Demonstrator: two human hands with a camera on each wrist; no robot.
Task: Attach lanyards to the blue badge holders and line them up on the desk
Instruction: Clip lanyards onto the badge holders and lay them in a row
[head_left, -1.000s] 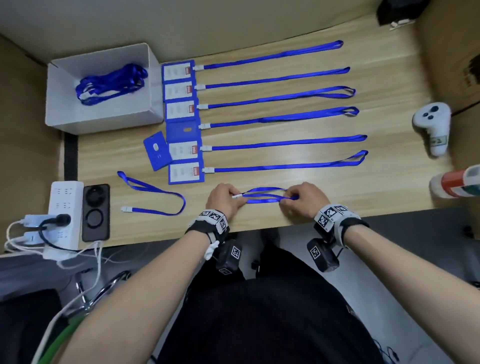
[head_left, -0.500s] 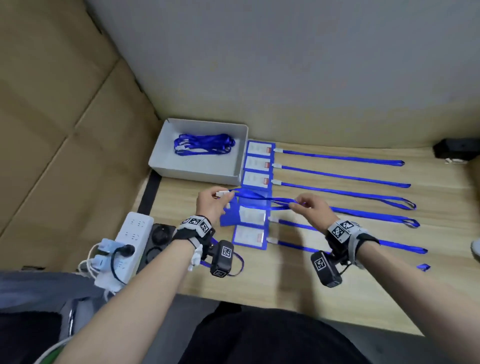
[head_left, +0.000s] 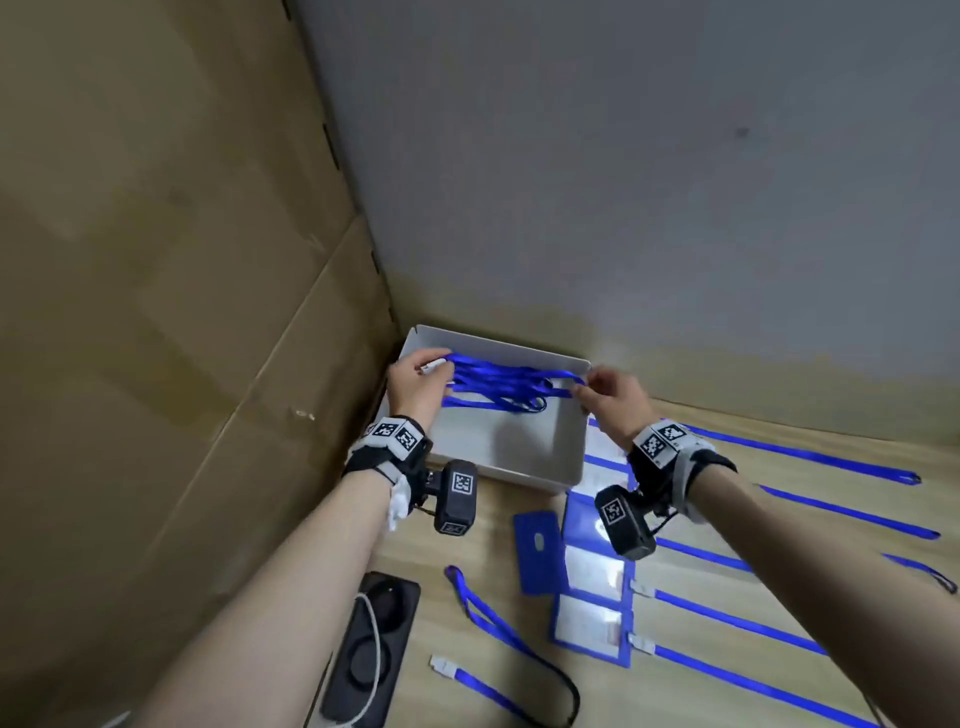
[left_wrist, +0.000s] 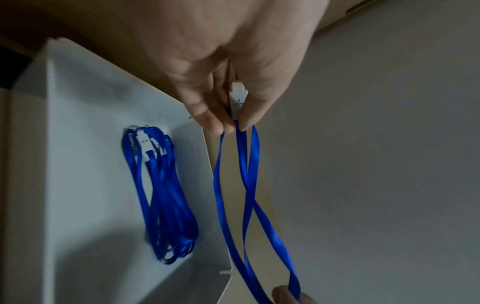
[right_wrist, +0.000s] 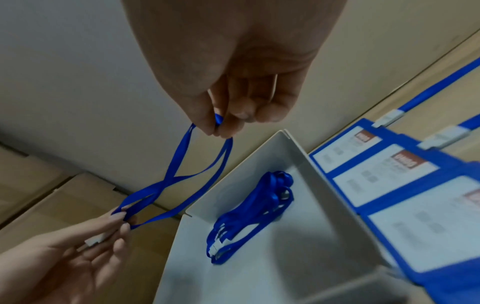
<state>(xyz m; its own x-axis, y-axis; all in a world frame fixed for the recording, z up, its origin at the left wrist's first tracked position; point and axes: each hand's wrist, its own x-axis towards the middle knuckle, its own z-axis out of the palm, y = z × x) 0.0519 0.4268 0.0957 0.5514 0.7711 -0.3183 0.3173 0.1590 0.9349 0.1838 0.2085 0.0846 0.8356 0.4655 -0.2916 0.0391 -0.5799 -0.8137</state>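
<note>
A folded blue lanyard (head_left: 511, 371) is stretched between both hands above the white box (head_left: 571, 457). My left hand (head_left: 439, 365) pinches its white clip (left_wrist: 237, 98) between thumb and fingers. My right hand (head_left: 582, 387) pinches the loop end (right_wrist: 219, 121). Below it in the box lies a bundle of blue lanyards (right_wrist: 249, 211). Several blue badge holders (head_left: 589, 618) with lanyards attached lie in a row on the desk to the right. One bare blue badge holder (head_left: 540, 551) lies face down left of the row. A loose lanyard (head_left: 498, 629) lies in front of it.
Cardboard panels (head_left: 156, 312) close the left side and a grey wall (head_left: 623, 182) stands behind the box. A black power strip (head_left: 374, 649) with a white cable lies at the desk's left edge. The attached lanyards (head_left: 779, 629) stretch away to the right.
Both hands have lifted the folded lanyard from the desk's front edge and carried it back and left, over the white box. The head view has swung left and up.
</note>
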